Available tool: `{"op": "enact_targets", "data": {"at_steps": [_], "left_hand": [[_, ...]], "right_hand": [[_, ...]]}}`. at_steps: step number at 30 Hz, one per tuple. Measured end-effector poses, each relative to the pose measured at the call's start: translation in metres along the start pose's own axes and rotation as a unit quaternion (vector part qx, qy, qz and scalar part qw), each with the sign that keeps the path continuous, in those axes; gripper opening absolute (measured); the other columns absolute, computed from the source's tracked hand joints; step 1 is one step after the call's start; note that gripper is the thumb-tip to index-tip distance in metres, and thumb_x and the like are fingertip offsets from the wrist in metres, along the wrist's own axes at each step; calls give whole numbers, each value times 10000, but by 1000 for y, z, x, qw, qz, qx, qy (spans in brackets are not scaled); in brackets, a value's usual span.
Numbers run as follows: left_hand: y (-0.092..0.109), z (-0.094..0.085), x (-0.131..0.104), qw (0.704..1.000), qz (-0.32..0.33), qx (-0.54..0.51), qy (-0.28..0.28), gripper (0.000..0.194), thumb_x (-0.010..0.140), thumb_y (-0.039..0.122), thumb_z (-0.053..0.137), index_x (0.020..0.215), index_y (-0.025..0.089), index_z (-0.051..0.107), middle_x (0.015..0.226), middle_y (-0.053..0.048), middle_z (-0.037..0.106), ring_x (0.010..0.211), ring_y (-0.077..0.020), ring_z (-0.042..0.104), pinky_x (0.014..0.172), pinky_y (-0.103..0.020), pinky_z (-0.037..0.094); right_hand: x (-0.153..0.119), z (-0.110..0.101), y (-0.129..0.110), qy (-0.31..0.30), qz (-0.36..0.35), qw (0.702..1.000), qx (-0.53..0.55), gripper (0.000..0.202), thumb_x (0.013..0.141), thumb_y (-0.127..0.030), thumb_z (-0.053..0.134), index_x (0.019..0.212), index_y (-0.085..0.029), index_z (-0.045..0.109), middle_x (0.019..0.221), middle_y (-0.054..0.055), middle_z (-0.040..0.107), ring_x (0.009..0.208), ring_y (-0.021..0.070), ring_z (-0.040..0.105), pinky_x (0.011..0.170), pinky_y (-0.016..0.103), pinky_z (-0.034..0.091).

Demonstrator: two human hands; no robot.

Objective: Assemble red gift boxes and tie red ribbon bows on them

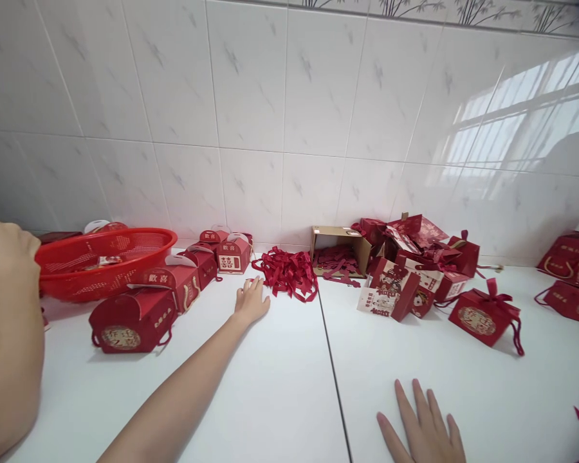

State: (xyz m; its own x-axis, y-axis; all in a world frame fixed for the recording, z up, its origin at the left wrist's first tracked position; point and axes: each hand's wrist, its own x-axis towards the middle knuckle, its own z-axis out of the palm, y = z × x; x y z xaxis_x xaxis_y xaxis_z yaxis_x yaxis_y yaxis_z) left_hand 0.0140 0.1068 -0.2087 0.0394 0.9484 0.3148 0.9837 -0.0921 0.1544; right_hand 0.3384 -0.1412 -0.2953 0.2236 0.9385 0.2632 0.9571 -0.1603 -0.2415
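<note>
Rests the left hand [252, 301] on the counter [280, 379], just beside the tangle of dark red ribbons [289, 270], near the back edge and just left of the dark seam [335, 377]. Bends the left fingers loosely, without visible grasp; cannot tell whether touching the nearest ribbon. Lays the right hand [424, 424] palm down near the front edge, right of the seam, with fingers spread and released, holding nothing.

Seems to be at the step of choosing one ribbon for a box. Supports this guess with the tied box [477, 316] at the right part of the counter, wearing a bow on top, and with loose, unclosed boxes [388, 289] near the back edge, right of the open carton [335, 230]. Has more boxes [135, 321] towards the left edge, beside the red basket [77, 283].

Calls next, in judgement, for pinching one ribbon and drawing it free slowly — better not to drag the whole tangle — and then for bringing a box between both hands. Needs care also about another person's hand [4, 251] at the left, partly cut off; cannot tell of anything grasped there.
</note>
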Motion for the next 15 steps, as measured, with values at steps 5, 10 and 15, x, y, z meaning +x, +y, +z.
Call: {"op": "enact_targets", "data": {"at_steps": [5,10,15], "left_hand": [[-3,-6,6,1000,-10,1,-18,378,893,330,566,1230,165,524,1258,-102,545,1093,-244,565,913,-473,489],[4,-10,-12,1000,2,0,-25,317,904,327,548,1180,169,557,1208,-94,575,1034,-215,590,879,-432,511],[19,-23,-43,997,36,-13,-73,306,901,334,556,1153,161,567,1170,-86,591,1005,-204,600,862,-418,517]], "right_hand": [[-1,0,-8,20,18,998,-58,688,864,-598,301,1391,-182,448,1455,133,413,1361,384,320,1065,595,283],[1,0,-8,22,25,999,-11,706,856,-586,327,1376,-129,468,1466,185,378,1364,418,293,1070,615,250],[0,-6,-12,57,40,977,200,628,813,-630,405,1236,-205,594,1407,136,472,1354,402,325,1106,621,192]]}}
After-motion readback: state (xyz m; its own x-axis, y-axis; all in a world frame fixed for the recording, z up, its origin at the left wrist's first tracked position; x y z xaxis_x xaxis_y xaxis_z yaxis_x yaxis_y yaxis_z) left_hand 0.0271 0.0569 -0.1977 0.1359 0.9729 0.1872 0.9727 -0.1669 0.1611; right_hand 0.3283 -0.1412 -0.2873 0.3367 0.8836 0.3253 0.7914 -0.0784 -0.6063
